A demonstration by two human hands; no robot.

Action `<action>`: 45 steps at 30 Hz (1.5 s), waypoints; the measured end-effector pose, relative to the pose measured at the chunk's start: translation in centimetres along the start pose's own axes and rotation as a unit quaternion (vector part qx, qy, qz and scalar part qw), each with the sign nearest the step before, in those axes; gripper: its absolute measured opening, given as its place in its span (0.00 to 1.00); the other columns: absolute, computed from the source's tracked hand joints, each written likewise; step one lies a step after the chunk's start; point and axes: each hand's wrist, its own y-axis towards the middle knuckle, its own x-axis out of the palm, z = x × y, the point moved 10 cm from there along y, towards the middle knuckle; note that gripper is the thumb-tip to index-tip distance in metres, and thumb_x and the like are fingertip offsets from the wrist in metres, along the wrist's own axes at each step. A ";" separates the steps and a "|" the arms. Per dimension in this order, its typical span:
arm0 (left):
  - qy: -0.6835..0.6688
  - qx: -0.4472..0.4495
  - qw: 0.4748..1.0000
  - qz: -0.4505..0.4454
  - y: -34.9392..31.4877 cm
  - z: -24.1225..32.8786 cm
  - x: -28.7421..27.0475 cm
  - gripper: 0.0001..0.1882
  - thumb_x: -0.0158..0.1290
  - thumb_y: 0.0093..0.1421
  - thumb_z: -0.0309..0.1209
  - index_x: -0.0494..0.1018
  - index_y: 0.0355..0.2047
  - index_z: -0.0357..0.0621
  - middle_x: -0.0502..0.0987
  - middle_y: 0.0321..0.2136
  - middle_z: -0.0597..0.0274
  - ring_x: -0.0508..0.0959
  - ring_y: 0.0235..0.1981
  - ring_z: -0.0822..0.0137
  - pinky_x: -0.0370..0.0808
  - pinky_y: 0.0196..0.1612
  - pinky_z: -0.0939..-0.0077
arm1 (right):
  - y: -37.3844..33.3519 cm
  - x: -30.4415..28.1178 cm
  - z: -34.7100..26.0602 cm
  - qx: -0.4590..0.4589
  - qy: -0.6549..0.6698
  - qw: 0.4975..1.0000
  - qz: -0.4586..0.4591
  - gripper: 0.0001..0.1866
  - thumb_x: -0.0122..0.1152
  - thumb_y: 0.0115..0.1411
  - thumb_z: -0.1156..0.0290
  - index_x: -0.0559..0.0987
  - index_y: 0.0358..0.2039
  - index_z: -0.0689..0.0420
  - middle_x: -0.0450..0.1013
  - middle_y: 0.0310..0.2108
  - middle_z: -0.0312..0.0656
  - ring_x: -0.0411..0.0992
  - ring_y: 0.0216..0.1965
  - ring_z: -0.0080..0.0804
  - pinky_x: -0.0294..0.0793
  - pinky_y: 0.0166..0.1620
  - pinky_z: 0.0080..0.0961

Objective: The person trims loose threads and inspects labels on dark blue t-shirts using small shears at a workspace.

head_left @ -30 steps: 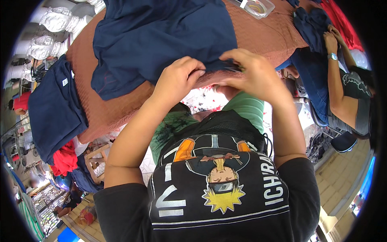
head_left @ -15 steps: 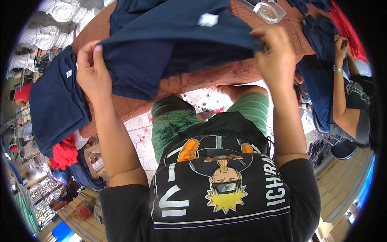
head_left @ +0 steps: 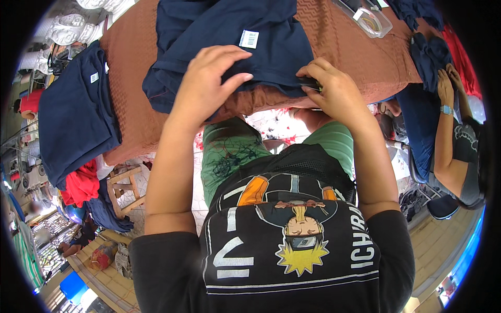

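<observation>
A dark navy garment (head_left: 209,28) lies on the brown-covered table, with a white label (head_left: 249,39) facing up. Over its near edge is my left hand (head_left: 209,78), thumb and fingers apart, with nothing gripped between them. My right hand (head_left: 334,88) is closed at the garment's near right corner. A small dark tool (head_left: 310,82), its exact kind partly hidden by the fingers, shows between that thumb and forefinger. Whether the right fingers also pinch the cloth, I cannot tell.
Navy folded garments (head_left: 75,115) drape over the table's left end, above red cloth (head_left: 81,185). A clear plastic container (head_left: 373,23) stands at the far right of the brown table cover (head_left: 128,52). Beyond, another person's hand (head_left: 445,88) works beside dark cloth.
The garment has been lowered from between my raised hands onto the table. My left hand has let go of its edge and moved right; my right hand has come down and slightly left.
</observation>
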 end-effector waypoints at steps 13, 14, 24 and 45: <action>-0.257 -0.070 0.964 0.003 -2.1 0.2 5.6 0.04 0.60 0.55 0.31 0.81 0.29 0.46 0.83 0.31 0.69 0.78 0.46 0.63 0.71 0.49 0.67 | -3.8 -0.3 3.1 0.060 0.023 0.996 -0.054 0.09 0.60 0.51 0.82 0.75 0.34 0.63 0.72 0.32 0.47 0.73 0.35 0.48 0.71 0.38 0.32; -0.276 -0.055 0.959 -0.042 -2.3 0.5 5.7 0.05 0.58 0.56 0.30 0.81 0.28 0.44 0.83 0.31 0.67 0.79 0.45 0.63 0.71 0.51 0.66 | -3.9 -0.2 3.4 0.066 0.025 0.996 -0.054 0.09 0.60 0.50 0.82 0.75 0.34 0.63 0.72 0.32 0.47 0.73 0.35 0.48 0.71 0.39 0.32; -0.256 -0.037 0.959 -0.117 -3.6 0.6 -2.3 0.08 0.62 0.53 0.30 0.80 0.28 0.37 0.82 0.29 0.59 0.82 0.36 0.63 0.76 0.42 0.72 | -3.6 -3.8 2.7 0.099 -0.001 0.994 -0.042 0.14 0.64 0.53 0.72 0.77 0.40 0.60 0.76 0.36 0.47 0.75 0.37 0.47 0.73 0.41 0.36; 0.022 0.036 0.999 -0.011 -2.6 3.5 4.7 0.09 0.63 0.49 0.25 0.80 0.33 0.40 0.80 0.35 0.64 0.79 0.33 0.63 0.77 0.36 0.72 | -1.6 4.2 0.6 0.108 0.312 0.944 0.021 0.09 0.60 0.60 0.75 0.78 0.42 0.60 0.76 0.29 0.40 0.71 0.28 0.23 0.71 0.34 0.22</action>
